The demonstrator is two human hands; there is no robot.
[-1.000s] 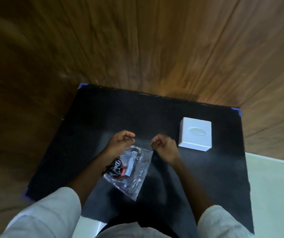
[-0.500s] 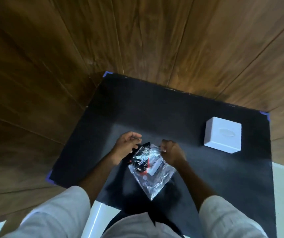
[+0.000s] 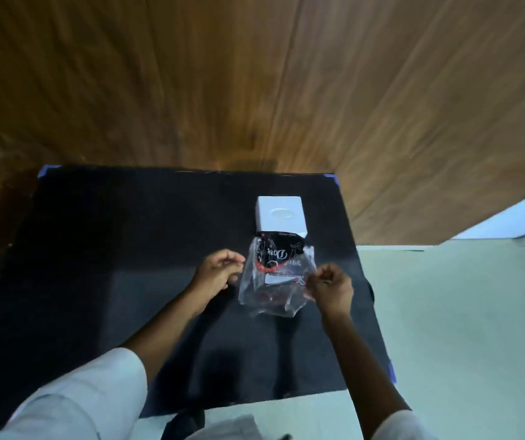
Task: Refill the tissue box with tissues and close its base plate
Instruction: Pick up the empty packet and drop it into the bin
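Pinching the clear tissue packet [image 3: 275,277] at mid-frame, your left hand [image 3: 218,271] and right hand [image 3: 332,287] each have their grip clamped on a side, so you're opening it; next, tissues out, toward the white tissue box [image 3: 282,215] just above on the black mat [image 3: 128,249].

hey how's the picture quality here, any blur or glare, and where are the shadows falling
Head view: the wooden floor is smeared by motion blur, the white tissue box is fairly sharp; the clear plastic packet, pinched between the left hand and the right hand, shows pale glare; the black mat has a lighter sheen mid-way, with arm shadows below the hands; wide-angle lens bends the edges.
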